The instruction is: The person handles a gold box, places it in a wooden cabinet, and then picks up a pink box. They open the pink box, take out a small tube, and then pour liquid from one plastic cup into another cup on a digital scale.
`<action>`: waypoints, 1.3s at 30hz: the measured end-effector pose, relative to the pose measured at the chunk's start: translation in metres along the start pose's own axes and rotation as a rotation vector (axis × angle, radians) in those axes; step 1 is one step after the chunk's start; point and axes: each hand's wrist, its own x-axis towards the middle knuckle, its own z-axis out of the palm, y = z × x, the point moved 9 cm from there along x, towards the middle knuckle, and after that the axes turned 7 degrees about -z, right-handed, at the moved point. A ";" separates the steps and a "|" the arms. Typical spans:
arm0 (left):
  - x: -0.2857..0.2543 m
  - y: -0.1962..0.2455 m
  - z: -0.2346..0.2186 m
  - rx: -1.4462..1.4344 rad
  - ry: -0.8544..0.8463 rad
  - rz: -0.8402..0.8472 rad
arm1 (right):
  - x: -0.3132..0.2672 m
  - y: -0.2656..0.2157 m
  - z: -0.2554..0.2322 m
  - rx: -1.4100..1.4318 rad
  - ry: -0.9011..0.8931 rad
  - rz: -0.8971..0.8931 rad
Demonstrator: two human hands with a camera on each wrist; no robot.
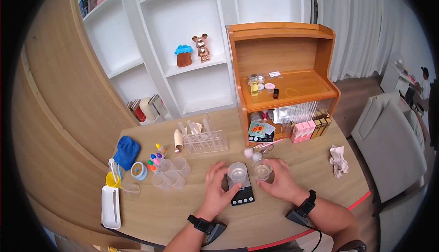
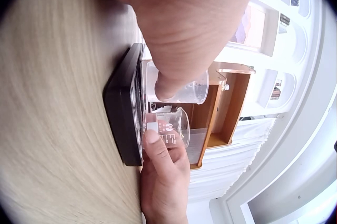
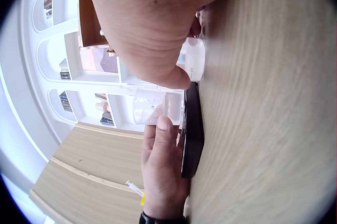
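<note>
A clear plastic measuring cup (image 1: 237,169) with some clear liquid sits on a small black digital scale (image 1: 242,198). My left hand (image 1: 219,189) holds this cup between thumb and fingers, as the right wrist view also shows of the left hand (image 3: 163,168). Just right of the scale, my right hand (image 1: 282,183) grips a glass beaker (image 1: 263,168) containing a little liquid. In the left wrist view, white printed marks show on the beaker (image 2: 174,129) beside the right thumb. The beaker stands upright beside the cup.
Left are several empty plastic cups (image 1: 180,165), small colored dropper bottles (image 1: 154,159), blue tape (image 1: 139,171), a blue cloth (image 1: 126,153) and a white tray (image 1: 110,208). Behind stand a test-tube rack (image 1: 206,143) and wooden shelf (image 1: 283,50). Crumpled tissue (image 1: 338,161) lies right.
</note>
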 end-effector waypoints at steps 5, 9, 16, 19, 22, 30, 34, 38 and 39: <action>0.000 -0.001 0.001 -0.009 0.004 0.001 | 0.000 0.000 -0.001 -0.004 0.001 -0.014; 0.001 -0.001 0.002 -0.017 0.001 -0.009 | 0.000 -0.002 -0.001 -0.020 0.002 -0.028; 0.000 0.001 -0.004 -0.126 0.048 -0.030 | -0.001 -0.003 -0.002 -0.024 -0.001 0.014; 0.000 0.000 -0.008 -0.202 0.093 -0.075 | -0.002 -0.002 0.000 -0.033 0.011 -0.005; 0.000 0.019 -0.012 -0.093 0.112 0.008 | -0.002 -0.003 -0.002 -0.036 0.026 -0.007; 0.004 0.062 -0.018 0.157 0.141 0.232 | -0.002 -0.006 0.001 -0.062 0.017 -0.052; 0.005 0.066 -0.019 0.172 0.154 0.248 | -0.003 -0.005 0.002 -0.047 0.018 -0.046; 0.007 0.067 -0.020 0.190 0.173 0.258 | -0.002 -0.006 0.001 -0.038 0.016 -0.056; 0.007 0.068 -0.020 0.191 0.182 0.267 | -0.002 -0.007 0.001 -0.036 0.015 -0.059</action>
